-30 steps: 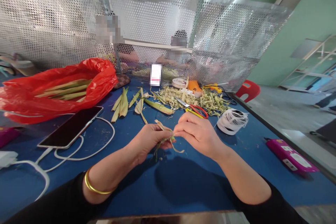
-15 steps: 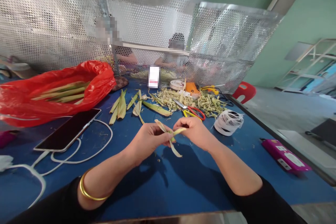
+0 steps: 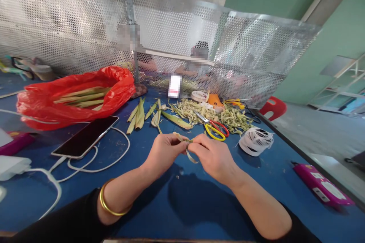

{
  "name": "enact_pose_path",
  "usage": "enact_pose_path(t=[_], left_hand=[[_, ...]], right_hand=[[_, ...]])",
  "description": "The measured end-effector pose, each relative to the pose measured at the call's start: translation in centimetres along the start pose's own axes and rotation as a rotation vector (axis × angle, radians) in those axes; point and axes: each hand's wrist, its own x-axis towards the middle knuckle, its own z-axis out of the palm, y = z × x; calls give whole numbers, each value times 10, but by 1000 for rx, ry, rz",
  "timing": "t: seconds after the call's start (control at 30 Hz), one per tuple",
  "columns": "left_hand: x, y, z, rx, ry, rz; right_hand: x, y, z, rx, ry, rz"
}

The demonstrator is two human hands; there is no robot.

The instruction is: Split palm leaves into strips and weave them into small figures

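Note:
Above the middle of the blue table (image 3: 199,205), my two hands meet at the fingertips. My left hand (image 3: 164,155) pinches crossed pale husk strips (image 3: 192,157), whose ends stick out above and below the fingers. Closed on the same strips from the other side is my right hand (image 3: 215,159), thumb and forefinger pressed together and hiding part of the crossing. Just beyond the hands lie scissors (image 3: 214,132) with one red and one yellow handle. Whole husk leaves (image 3: 139,115) lie past my left hand, and a heap of shredded husk (image 3: 185,111) spreads behind the scissors.
On the left, a red plastic bag (image 3: 34,108) holds long husks, near a phone (image 3: 85,136) with a looping white cable (image 3: 125,148). At right are a white strap roll (image 3: 253,144) and a purple packet (image 3: 322,186). A perforated metal screen (image 3: 171,26) stands behind, with people beyond.
My right hand has turned, its fingers now closing over the strip end that pointed right. The lower strip end shows shorter and curled. The whole view has shifted slightly.

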Motion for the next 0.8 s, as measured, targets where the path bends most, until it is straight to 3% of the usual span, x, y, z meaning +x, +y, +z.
enact_pose_path(t=[0.13, 0.27, 0.43, 0.53, 0.67, 0.8], left_hand=[[-4, -3, -1, 226, -216, 75], [-7, 4, -3, 245, -385, 82], [-5, 12, -4, 148, -260, 107], [-3, 9, -4, 138, -125, 133], [-3, 3, -5, 150, -47, 170], [-1, 0, -7, 179, 24, 184]], right_hand=[[4, 2, -6, 182, 74, 59], [11, 10, -11, 544, 32, 272], [12, 15, 0, 958, -113, 671], [11, 11, 8, 1038, -127, 768], [9, 6, 9, 817, -127, 710], [6, 0, 4, 491, -27, 444]])
